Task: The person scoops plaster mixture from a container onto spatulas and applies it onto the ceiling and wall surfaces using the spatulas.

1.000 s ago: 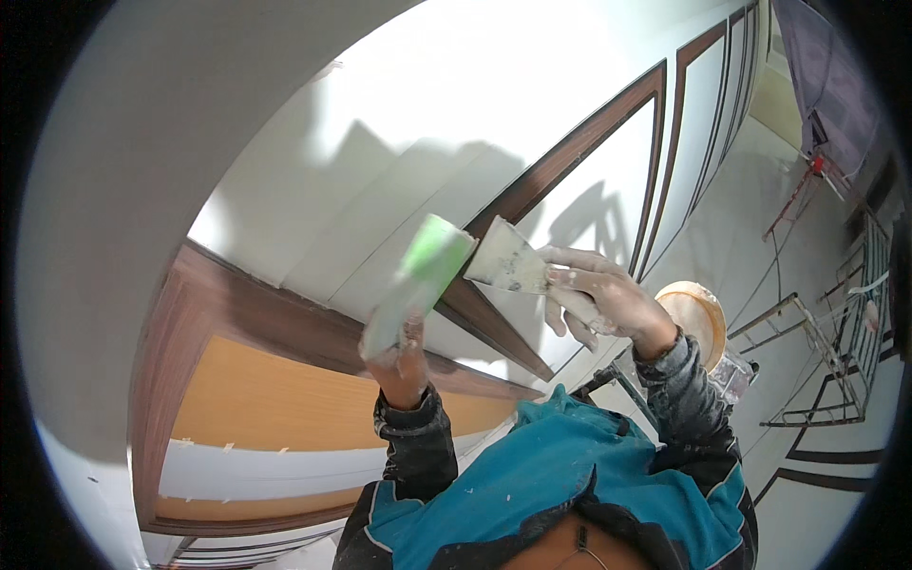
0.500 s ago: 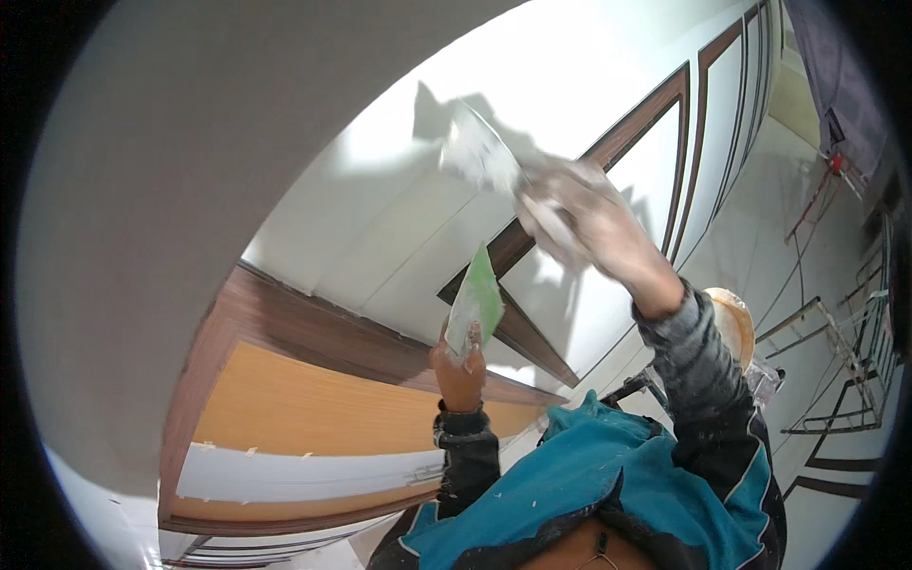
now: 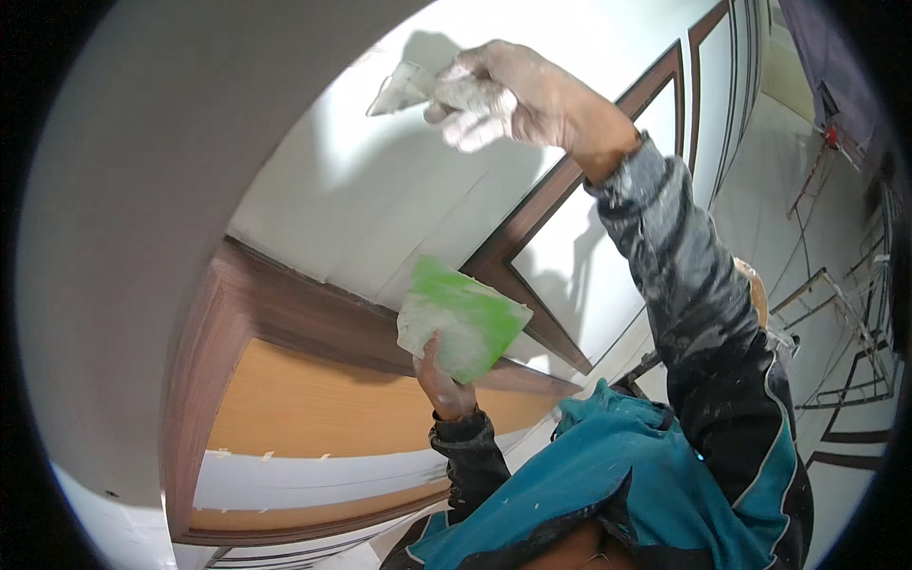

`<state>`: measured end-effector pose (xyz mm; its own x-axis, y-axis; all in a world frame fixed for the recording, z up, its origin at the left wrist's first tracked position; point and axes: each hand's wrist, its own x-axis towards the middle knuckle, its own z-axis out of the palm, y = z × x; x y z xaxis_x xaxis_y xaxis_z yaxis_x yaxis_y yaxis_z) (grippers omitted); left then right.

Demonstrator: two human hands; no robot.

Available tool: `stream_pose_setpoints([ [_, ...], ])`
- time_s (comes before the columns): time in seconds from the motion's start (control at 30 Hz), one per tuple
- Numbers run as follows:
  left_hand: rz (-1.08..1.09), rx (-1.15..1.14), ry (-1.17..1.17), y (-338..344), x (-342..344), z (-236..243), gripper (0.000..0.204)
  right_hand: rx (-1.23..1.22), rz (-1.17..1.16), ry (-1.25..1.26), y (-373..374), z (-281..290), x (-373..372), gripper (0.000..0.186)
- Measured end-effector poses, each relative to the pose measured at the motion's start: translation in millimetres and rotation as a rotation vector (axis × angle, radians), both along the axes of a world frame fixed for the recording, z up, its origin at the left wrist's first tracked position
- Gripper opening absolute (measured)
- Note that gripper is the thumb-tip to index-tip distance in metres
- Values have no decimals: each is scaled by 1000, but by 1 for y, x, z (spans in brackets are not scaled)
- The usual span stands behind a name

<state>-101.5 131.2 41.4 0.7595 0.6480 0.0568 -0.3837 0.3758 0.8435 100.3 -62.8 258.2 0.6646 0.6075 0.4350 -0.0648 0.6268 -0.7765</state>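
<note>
My right hand (image 3: 503,100), dusted with white, is closed round the handle of a putty knife (image 3: 404,87). The knife's blade points left and is at or close against the white wall (image 3: 380,180); whether it touches I cannot tell. Lower down, my left hand (image 3: 444,380) grips a green plate (image 3: 465,318) by its lower edge, the thumb lying over its face. Whitish paste is smeared across much of that plate.
Dark brown wood trim (image 3: 537,218) frames panels on the wall. A brown door frame (image 3: 275,294) surrounds an orange-tan panel (image 3: 313,394) at lower left. A metal ladder (image 3: 826,304) stands at right. A large grey surface (image 3: 123,237) fills the left side.
My right hand has moved up and left with the putty knife. My left hand has turned the green plate so its broad face shows.
</note>
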Motion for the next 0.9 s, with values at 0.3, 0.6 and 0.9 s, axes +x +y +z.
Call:
stream_pose_setpoints([
  [0.3, 0, -86, 7, -6, -9, -10, 38, 111, 123, 68, 27, -1, 6, 29],
  [0.6, 73, -183, 37, -2, -30, -14, 32, 295, 27, 32, 67, -30, 7, 36],
  [0.9, 107, -199, 9, -8, -35, -17, 34, 418, 163, 30, 80, -39, 55, 34],
])
